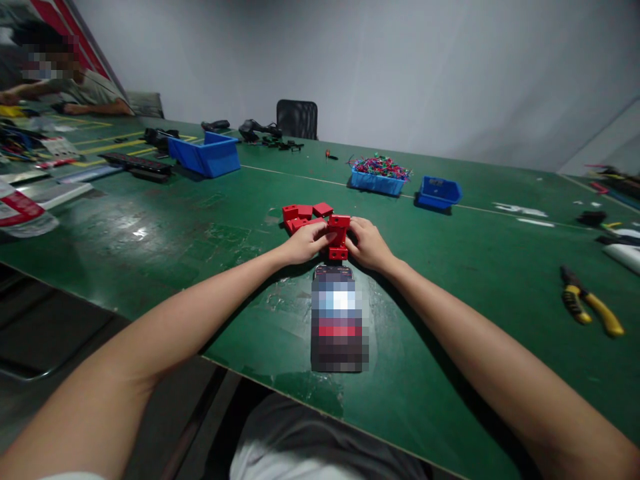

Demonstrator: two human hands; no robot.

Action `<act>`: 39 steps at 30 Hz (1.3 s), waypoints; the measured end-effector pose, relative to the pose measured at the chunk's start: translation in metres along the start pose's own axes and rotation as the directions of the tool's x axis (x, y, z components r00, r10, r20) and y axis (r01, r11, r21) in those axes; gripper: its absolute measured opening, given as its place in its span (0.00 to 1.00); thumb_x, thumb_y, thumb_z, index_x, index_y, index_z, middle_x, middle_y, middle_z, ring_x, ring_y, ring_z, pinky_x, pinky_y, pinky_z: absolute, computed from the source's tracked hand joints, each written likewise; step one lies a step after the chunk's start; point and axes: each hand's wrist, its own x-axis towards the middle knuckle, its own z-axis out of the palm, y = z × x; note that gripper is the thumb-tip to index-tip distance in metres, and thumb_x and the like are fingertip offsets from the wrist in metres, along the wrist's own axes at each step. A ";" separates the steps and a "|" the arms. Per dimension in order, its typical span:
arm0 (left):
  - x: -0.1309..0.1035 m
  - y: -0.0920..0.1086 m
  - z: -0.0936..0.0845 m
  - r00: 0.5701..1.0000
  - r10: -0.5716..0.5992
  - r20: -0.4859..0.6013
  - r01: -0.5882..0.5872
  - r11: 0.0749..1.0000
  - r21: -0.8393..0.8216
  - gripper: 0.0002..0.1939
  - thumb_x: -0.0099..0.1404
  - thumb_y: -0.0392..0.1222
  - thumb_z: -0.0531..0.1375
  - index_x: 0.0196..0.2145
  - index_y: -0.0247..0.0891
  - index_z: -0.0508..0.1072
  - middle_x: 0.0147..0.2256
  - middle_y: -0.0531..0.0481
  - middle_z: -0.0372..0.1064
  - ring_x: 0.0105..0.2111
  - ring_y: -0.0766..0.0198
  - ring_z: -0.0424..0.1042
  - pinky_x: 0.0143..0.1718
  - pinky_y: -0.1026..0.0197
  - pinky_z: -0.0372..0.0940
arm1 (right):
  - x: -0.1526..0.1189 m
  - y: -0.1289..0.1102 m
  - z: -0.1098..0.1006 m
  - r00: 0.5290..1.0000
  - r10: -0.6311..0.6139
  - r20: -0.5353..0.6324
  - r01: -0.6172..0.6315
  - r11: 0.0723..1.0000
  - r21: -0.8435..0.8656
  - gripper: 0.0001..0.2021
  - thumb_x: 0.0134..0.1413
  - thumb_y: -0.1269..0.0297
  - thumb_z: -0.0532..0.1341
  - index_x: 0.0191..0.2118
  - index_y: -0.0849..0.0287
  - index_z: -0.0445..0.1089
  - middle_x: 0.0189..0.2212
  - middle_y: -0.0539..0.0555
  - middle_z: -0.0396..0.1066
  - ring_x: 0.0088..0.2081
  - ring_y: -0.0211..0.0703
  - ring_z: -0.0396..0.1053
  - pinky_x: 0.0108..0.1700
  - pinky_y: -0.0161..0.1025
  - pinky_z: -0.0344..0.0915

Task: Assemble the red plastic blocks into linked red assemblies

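Hands point(306, 243): two, holding red parts point(339, 236).

Red block point(339, 235) between left grip point(305, 244) and right grip point(370, 244).

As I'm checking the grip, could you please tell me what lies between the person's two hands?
In the head view, a red block structure is held between the left hand and right hand.

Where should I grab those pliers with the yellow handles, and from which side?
Probably by the yellow-and-black handles, coming palm-down from the near side. The pliers lie flat on the green table, with their dark nose pointing away and the handles spread apart toward you, so your fingers could wrap around both.
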 end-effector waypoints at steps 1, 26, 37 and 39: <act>0.000 0.000 0.000 1.000 0.001 0.003 -0.001 1.000 0.001 0.19 0.67 0.50 0.54 0.43 0.30 0.71 0.39 0.42 0.70 0.38 0.60 0.69 0.44 0.56 0.64 | -0.001 0.000 0.000 1.000 0.006 -0.010 -0.006 1.000 0.005 0.19 0.59 0.61 0.53 0.54 0.60 0.65 0.55 0.64 0.67 0.57 0.53 0.61 0.57 0.53 0.59; -0.001 0.002 -0.002 1.000 -0.001 0.026 0.001 1.000 0.026 0.20 0.67 0.48 0.54 0.48 0.30 0.70 0.44 0.40 0.72 0.43 0.58 0.71 0.47 0.54 0.65 | -0.004 -0.006 -0.005 0.996 0.092 0.016 -0.092 0.996 0.012 0.10 0.57 0.61 0.55 0.43 0.58 0.64 0.38 0.59 0.71 0.40 0.49 0.68 0.42 0.43 0.62; -0.001 0.003 -0.003 1.000 -0.003 0.018 0.002 0.999 0.053 0.19 0.67 0.47 0.54 0.48 0.30 0.70 0.43 0.40 0.72 0.42 0.57 0.71 0.47 0.54 0.65 | -0.006 -0.007 -0.005 0.993 0.117 0.015 -0.116 0.990 -0.084 0.24 0.57 0.57 0.55 0.57 0.61 0.61 0.46 0.64 0.69 0.45 0.55 0.67 0.46 0.49 0.63; -0.001 0.003 -0.003 1.000 -0.006 0.021 0.005 0.998 0.056 0.19 0.67 0.47 0.54 0.47 0.30 0.70 0.43 0.40 0.72 0.42 0.57 0.71 0.46 0.55 0.65 | -0.006 -0.008 -0.006 0.992 0.118 0.035 -0.113 0.987 -0.110 0.24 0.58 0.56 0.54 0.59 0.59 0.62 0.51 0.66 0.66 0.49 0.57 0.66 0.48 0.52 0.63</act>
